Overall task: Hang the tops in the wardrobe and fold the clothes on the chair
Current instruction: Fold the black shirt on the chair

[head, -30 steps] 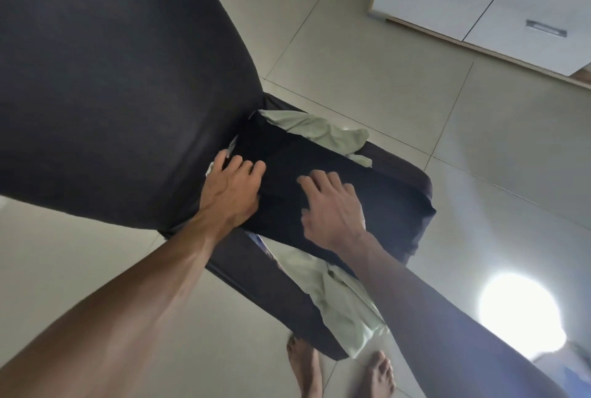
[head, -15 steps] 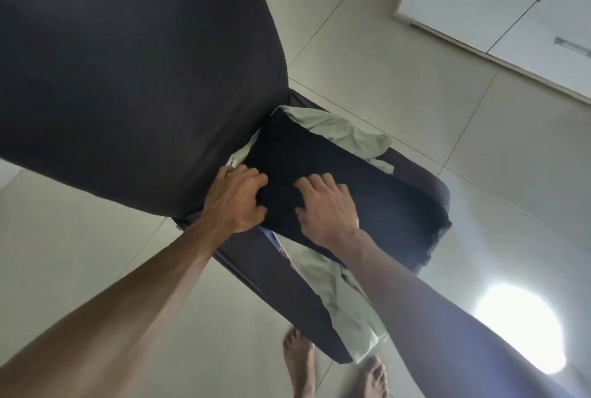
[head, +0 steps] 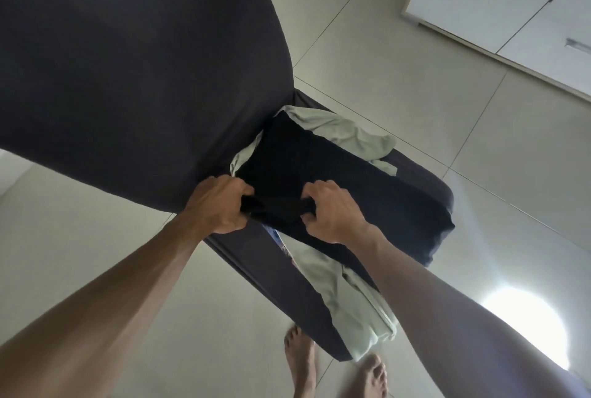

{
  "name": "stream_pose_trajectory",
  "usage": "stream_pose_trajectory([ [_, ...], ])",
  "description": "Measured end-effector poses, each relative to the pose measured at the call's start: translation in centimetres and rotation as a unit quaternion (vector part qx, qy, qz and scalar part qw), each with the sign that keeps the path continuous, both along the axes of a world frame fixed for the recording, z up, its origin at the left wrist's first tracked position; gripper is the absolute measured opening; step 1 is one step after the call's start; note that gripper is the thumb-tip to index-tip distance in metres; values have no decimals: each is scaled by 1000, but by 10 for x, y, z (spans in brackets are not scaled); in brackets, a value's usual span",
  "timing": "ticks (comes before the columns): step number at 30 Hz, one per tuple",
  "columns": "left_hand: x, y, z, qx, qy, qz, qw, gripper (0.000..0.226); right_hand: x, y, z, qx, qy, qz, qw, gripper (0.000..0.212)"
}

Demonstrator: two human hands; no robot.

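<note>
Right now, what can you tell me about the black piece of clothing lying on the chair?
The black garment looks like soft, matte fabric, folded into a long band lying across the chair seat, one end hanging over the seat's edge. It rests on a pale green garment that shows at both sides. The left hand and right hand each grip its near edge, bunching the cloth between them. What kind of garment it is cannot be told.

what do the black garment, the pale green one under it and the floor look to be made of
Black garment: soft matte fabric, bunching where both hands grip it. Pale green garment: thin cloth, probably cotton, creased and limp. Floor: glazed tile, seemingly ceramic, with grout lines and a bright reflection.
</note>
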State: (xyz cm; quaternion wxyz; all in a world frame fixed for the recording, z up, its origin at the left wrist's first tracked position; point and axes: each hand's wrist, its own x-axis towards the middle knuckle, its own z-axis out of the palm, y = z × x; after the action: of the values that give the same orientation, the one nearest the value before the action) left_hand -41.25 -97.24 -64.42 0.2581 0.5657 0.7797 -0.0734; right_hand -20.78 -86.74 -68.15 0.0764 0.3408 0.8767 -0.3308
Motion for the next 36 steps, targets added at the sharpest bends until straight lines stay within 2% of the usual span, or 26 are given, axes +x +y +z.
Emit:
stream_pose_trajectory([
  [2,-4,-2,-3,46,-88,47,994,31,-2,-2,0,13,-7,16,1000,33],
  [5,-2,-6,-3,115,-219,167,954,25,-4,-6,1,9,4,21,1000,30],
  [6,0,-6,-2,136,-249,221,933,24,-4,-5,3,-18,19,0,1000,24],
  [8,6,3,2,191,-301,332,873,16,-4,4,6,-130,68,-104,984,13],
  [10,9,25,2,227,-370,421,796,16,-5,21,14,-244,119,-238,933,19],
  [11,9,38,-1,224,-390,444,775,25,-4,32,15,-289,132,-289,903,24],
  [12,9,51,-5,202,-396,447,776,38,-2,41,16,-330,137,-320,878,26],
  [14,11,70,-16,111,-348,425,828,53,1,50,14,-370,115,-328,862,21],
  [16,14,77,-31,49,-269,402,874,41,4,51,3,-356,94,-346,863,24],
  [18,16,78,-37,72,-222,410,882,17,2,48,-6,-326,84,-388,858,26],
  [23,16,73,-32,107,-185,428,878,28,4,50,-15,-323,83,-454,826,41],
  [24,15,72,-34,101,-178,417,886,31,4,51,-16,-318,85,-456,826,42],
  [27,16,72,-33,33,-102,326,939,48,2,52,-16,-291,81,-430,851,45],
  [29,19,75,-35,3,-54,287,956,43,0,52,-13,-276,88,-424,858,44],
  [31,20,79,-34,5,-45,310,950,35,-1,51,-14,-275,94,-425,857,32],
  [33,20,78,-30,35,-83,376,922,25,0,51,-15,-283,102,-443,845,21],
  [35,18,74,-26,78,-104,417,900,20,2,51,-14,-272,112,-467,834,29],
  [36,20,71,-25,88,-100,417,899,19,3,51,-13,-268,111,-468,835,36],
])
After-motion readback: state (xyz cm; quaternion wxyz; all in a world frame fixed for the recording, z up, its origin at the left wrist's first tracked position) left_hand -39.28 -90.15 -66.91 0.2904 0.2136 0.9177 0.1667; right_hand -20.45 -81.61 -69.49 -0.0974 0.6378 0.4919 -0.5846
